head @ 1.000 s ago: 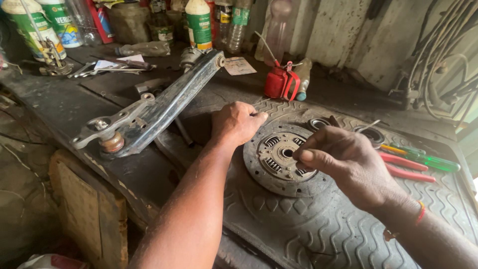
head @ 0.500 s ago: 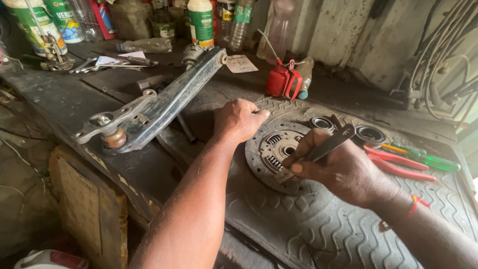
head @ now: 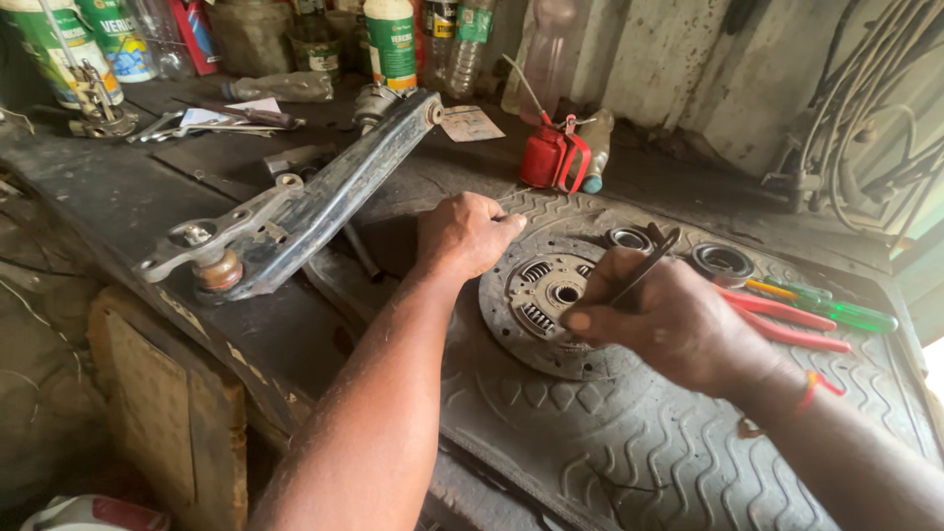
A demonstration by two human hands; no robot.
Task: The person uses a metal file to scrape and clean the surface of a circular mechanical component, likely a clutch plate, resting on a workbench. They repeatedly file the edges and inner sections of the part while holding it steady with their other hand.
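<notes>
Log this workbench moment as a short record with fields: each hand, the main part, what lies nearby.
Left hand: rests on the clutch disc's rim
Right hand: holds a thin dark tool over the disc
Clutch disc: flat on the rubber mat
Nearby: red-handled pliers, green screwdriver, red oil can, metal control arm
</notes>
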